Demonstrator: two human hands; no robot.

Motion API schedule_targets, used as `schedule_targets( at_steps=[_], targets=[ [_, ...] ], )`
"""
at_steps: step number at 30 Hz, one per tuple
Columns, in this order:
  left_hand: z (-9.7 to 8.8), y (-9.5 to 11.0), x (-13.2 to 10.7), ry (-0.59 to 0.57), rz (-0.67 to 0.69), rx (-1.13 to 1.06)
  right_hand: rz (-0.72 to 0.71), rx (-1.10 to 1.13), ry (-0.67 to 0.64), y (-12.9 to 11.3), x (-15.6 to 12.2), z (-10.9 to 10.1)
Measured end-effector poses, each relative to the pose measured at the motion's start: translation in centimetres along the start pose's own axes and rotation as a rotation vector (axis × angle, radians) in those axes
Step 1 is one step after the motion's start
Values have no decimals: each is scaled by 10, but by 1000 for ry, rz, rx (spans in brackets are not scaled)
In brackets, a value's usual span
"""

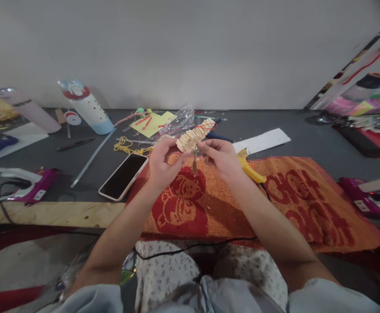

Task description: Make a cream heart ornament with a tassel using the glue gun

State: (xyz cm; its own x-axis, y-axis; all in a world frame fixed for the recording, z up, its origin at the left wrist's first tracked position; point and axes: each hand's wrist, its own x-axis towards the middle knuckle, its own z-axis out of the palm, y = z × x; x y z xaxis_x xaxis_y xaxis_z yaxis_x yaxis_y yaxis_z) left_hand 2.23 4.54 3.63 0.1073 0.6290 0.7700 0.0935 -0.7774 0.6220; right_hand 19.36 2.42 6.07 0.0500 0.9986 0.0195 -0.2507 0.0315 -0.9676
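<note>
Both of my hands hold a small cream-coloured craft piece (pixel 194 135) made of several little sticks joined in a row, with red thread at its far end. My left hand (pixel 164 163) pinches its near left end. My right hand (pixel 220 157) pinches it from the right, fingers closed. A short stick or tassel (pixel 194 164) hangs down under the piece. All of this is held above an orange and red towel (pixel 274 204) spread on the dark table.
A phone (pixel 123 176) lies face up left of the towel. A yellow glue gun (pixel 251 170) rests behind my right hand. Yellow cord (pixel 126 147), yellow paper (pixel 153 121), a plastic bag (pixel 178 122), a dotted bottle (pixel 87 108), purple tools (pixel 38 187) and a wooden plank (pixel 55 214) surround it.
</note>
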Motion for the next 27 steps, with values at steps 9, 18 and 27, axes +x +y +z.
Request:
schedule_targets(
  at_steps=[9, 18, 27],
  targets=[
    [9, 0, -2, 71, -40, -133, -75, -14, 12, 6, 0, 3],
    [11, 1, 0, 79, -195, -216, -75, -41, 14, 6, 0, 3],
    [13, -4, -1, 107, -265, -264, -127, -90, -8, 6, 0, 1]
  ],
)
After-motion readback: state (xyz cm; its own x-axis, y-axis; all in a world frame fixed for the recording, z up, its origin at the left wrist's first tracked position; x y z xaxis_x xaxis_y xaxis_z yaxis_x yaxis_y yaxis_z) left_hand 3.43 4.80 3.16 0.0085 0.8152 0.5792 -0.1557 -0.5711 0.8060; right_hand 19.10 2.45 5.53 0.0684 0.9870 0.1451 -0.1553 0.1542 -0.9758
